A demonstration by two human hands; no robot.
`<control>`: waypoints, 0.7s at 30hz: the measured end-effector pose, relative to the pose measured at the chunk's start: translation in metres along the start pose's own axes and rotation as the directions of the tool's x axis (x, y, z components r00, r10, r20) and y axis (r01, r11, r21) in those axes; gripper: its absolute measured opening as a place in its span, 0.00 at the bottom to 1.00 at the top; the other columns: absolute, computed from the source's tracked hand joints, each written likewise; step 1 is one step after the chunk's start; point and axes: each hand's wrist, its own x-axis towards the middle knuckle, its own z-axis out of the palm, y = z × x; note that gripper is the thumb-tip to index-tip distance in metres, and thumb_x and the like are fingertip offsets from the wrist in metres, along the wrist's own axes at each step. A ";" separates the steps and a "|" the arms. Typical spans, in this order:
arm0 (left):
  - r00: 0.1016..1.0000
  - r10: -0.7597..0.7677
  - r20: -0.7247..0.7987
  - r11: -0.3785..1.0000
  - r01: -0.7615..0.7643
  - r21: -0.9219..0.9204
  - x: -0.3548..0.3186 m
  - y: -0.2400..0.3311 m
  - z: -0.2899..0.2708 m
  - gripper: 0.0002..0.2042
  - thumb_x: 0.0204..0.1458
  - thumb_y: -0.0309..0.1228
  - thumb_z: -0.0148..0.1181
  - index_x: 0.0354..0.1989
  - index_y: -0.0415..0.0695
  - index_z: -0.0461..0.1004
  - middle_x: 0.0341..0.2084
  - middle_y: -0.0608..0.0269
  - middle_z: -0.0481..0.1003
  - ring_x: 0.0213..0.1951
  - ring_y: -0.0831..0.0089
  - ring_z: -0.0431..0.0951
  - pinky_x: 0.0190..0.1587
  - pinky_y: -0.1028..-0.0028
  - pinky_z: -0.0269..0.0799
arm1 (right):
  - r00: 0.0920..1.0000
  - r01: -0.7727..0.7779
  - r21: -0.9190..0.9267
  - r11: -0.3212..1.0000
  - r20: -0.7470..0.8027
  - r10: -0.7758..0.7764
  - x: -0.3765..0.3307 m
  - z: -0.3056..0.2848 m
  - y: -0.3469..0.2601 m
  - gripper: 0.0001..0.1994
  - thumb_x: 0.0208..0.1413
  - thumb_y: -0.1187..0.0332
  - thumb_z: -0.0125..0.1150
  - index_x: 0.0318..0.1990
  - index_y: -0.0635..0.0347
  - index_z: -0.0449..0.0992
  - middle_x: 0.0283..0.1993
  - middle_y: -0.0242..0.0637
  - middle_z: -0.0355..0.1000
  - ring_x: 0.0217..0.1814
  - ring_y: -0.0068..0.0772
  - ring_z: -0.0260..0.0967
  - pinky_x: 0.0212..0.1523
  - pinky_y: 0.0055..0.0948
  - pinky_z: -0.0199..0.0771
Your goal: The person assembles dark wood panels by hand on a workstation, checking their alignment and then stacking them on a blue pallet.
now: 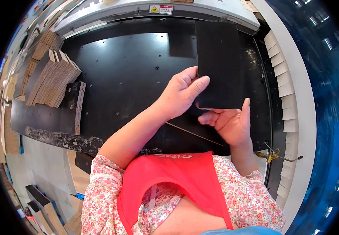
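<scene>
A broad black worktable (126,74), dotted with small holes, spreads across the middle of the frame. Down the right side I see a glossy blue surface (330,117) with bright reflections. At the bottom centre, a person wears a flowered shirt (244,186) under a red apron (177,174). A pale machine beam (212,11) crosses the top. Right of centre, running from the upper part of the frame to the middle, is a flat, rectangular black panel (218,62), in the person's hands. A stack of dark-faced boards (54,80) with brown cut edges stands at upper left. Pale overlapping strips (289,113) line the table's right side. The left hand (181,92) grips the panel's left edge, thumb on top. The right hand (232,126), palm up and fingers half curled, cups the panel's lower right corner; I cannot tell whether it grips. At lower right is a yellow metal fitting (272,157). Smallest, at top centre, is a warning label (161,9).
</scene>
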 end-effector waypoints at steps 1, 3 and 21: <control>0.999 0.031 -0.031 0.999 -0.032 -0.032 0.000 -0.005 -0.004 0.15 0.68 0.36 0.50 0.53 0.38 0.72 0.42 0.65 0.78 0.43 0.81 0.76 0.50 0.76 0.72 | 0.999 0.045 -0.176 0.983 0.017 -0.043 -0.003 -0.013 -0.002 0.42 0.67 0.35 0.26 0.63 0.69 0.66 0.56 0.54 0.74 0.52 0.48 0.76 0.57 0.47 0.72; 0.994 0.034 -0.100 0.989 -0.048 -0.141 -0.002 -0.006 -0.003 0.17 0.69 0.38 0.47 0.51 0.36 0.73 0.41 0.65 0.79 0.43 0.82 0.77 0.50 0.78 0.72 | 0.965 0.191 -0.474 0.860 -0.069 -0.252 -0.011 -0.027 -0.003 0.32 0.73 0.47 0.31 0.60 0.70 0.70 0.52 0.54 0.76 0.54 0.43 0.76 0.55 0.42 0.75; 0.991 -0.130 0.004 0.988 0.130 -0.080 -0.004 -0.014 -0.006 0.21 0.70 0.42 0.44 0.54 0.37 0.74 0.37 0.65 0.79 0.39 0.82 0.76 0.47 0.77 0.72 | 0.507 0.380 -0.692 -0.614 0.711 -0.487 0.048 -0.067 -0.028 0.10 0.53 0.81 0.59 0.41 0.59 0.72 0.58 0.43 0.75 0.61 0.46 0.71 0.61 0.43 0.69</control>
